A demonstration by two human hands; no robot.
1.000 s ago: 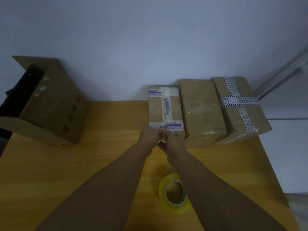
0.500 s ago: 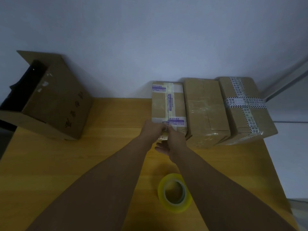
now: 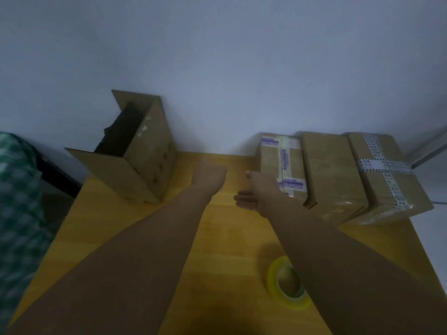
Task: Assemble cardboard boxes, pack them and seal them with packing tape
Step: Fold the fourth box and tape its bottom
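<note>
Three sealed cardboard boxes stand in a row at the back right of the table: a small box with purple-printed tape (image 3: pixel 281 163), a plain box (image 3: pixel 331 175) and a box with black-and-white tape (image 3: pixel 387 175). My right hand (image 3: pixel 258 192) hovers at the small box's near left corner with its fingers spread and holds nothing. My left hand (image 3: pixel 210 175) is blurred, stretched over the table between the small box and an open cardboard box (image 3: pixel 145 155) at the back left; it holds nothing. A roll of yellowish packing tape (image 3: pixel 287 288) lies flat by my right forearm.
The wooden table (image 3: pixel 217 238) ends at a pale wall behind the boxes. A green checked cloth (image 3: pixel 17 201) hangs off the table's left edge. The open box has dark contents and raised flaps.
Both hands have let go of the small box's front and moved left. The view has swung left, so the open box appears nearer the middle.
</note>
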